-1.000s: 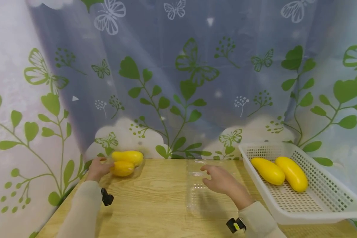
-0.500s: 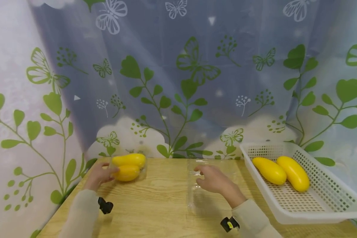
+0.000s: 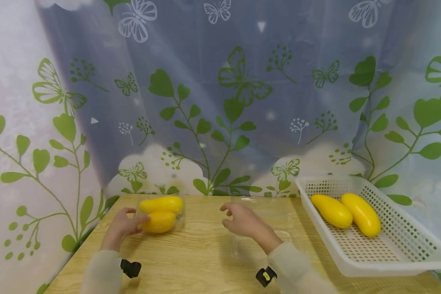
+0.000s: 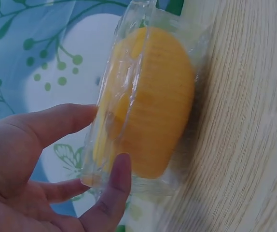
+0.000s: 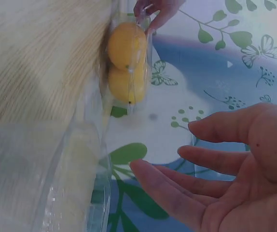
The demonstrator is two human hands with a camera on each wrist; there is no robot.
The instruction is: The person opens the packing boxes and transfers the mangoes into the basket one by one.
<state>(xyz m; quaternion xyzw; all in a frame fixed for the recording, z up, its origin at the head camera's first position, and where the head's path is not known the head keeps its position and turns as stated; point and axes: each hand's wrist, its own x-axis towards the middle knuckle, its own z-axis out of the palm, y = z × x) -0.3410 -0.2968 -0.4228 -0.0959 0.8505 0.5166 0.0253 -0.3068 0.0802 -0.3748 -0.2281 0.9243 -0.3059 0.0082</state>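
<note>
My left hand (image 3: 122, 228) grips the left end of a clear plastic clamshell box (image 4: 134, 72), with thumb and fingers on its edges. Two smooth, yellow oblong fruits (image 3: 161, 221) lie inside it, one behind the other; their exact kind is hard to tell. My right hand (image 3: 244, 220) hovers in the middle, its fingers loosely bent and holding nothing. Below and to the right of that hand sits a second clear plastic box (image 3: 242, 247), unfolded on the table. In the right wrist view, the box with the fruits (image 5: 127, 46) stands beyond the right hand.
At the right stands a white perforated basket (image 3: 389, 267) with two more yellow oblong fruits (image 3: 360, 214) in it. A patterned curtain (image 3: 191, 102) closes off the back, right behind the wooden table (image 3: 191, 261).
My left hand has brought the fruit box a little nearer and to the right. My right hand has shifted left, away from above the unfolded box, with nothing in it.
</note>
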